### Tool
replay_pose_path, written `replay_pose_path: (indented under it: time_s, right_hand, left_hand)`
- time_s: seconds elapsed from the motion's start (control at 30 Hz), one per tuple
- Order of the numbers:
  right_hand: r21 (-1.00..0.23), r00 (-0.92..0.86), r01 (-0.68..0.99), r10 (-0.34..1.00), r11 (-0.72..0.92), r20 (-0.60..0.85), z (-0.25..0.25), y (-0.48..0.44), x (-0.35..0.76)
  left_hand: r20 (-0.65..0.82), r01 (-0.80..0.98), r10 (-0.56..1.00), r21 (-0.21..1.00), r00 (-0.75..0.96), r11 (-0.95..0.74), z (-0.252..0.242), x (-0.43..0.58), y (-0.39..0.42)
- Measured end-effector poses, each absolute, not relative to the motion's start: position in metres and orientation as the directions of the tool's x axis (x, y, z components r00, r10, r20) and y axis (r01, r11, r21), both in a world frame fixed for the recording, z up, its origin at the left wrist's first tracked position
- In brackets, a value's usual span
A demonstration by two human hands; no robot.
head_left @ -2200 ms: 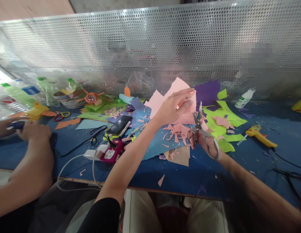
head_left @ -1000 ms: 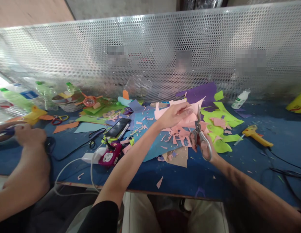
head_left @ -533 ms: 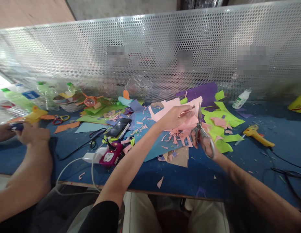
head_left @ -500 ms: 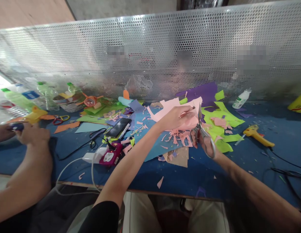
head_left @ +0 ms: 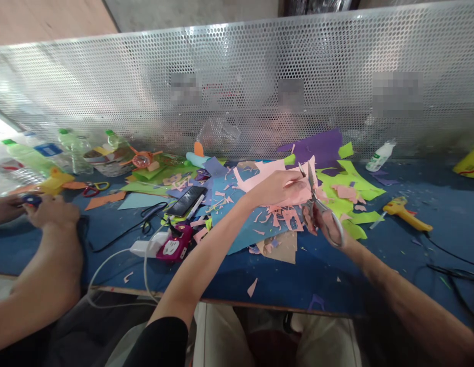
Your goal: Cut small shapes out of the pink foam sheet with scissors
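Note:
My left hand [head_left: 277, 187] pinches a sheet of pink paper [head_left: 259, 172] over the heap of cut paper. In my right hand [head_left: 326, 224] is a pair of scissors [head_left: 317, 201], its handles round my fingers. The scissor blades stand apart and point away from me, at the right edge of the pink paper, close to my left fingertips. Beneath my hands, pink scraps [head_left: 292, 218] lie over a blue sheet [head_left: 244, 232], with lime green paper [head_left: 351, 178] to the right and purple paper [head_left: 313, 145] behind.
A yellow glue gun [head_left: 403, 211] and a white bottle [head_left: 381, 155] are on the right. To the left lie a phone [head_left: 188, 200] and a magenta power adapter [head_left: 175, 243] with cables. A co-worker's hands [head_left: 55, 211] are at far left. A perforated metal panel [head_left: 237, 66] borders the table's back.
The scissor blades have spread apart and tilted left over the pink paper's edge. My right hand has turned slightly with them; the pink sheet has shifted a little.

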State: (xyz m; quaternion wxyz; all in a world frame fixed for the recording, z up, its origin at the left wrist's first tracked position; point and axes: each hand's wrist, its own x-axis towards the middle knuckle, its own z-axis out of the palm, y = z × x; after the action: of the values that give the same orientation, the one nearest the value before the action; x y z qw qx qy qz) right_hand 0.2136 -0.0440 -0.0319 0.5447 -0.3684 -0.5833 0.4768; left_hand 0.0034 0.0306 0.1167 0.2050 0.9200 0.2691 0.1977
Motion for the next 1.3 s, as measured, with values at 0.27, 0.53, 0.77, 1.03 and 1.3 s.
replay_pose_path:
  time_s: [0.27,0.53,0.77,1.03,1.3]
  right_hand:
    - [-0.973,-0.047,-0.065,0.973,0.221,0.224,-0.019,-0.046,0.213]
    - [-0.97,-0.15,-0.023,0.958,0.244,0.244,-0.022,-0.043,0.218]
    - [-0.979,-0.122,-0.022,0.971,0.203,0.204,-0.022,-0.04,0.22]
    - [-0.967,-0.139,0.082,0.963,0.243,0.23,-0.014,-0.042,0.226]
    - [-0.955,-0.181,0.129,0.953,0.268,0.243,-0.008,-0.043,0.236]
  left_hand:
    - [0.346,0.412,0.537,0.373,0.77,-0.831,0.113,0.004,0.037]
    - [0.294,0.423,0.561,0.42,0.774,-0.803,0.112,0.002,0.038]
    - [0.352,0.296,0.474,0.454,0.807,-0.84,0.107,0.004,0.041]
    - [0.386,0.24,0.451,0.483,0.805,-0.842,0.1,0.005,0.049]
    - [0.367,0.291,0.473,0.452,0.801,-0.843,0.107,0.006,0.036]
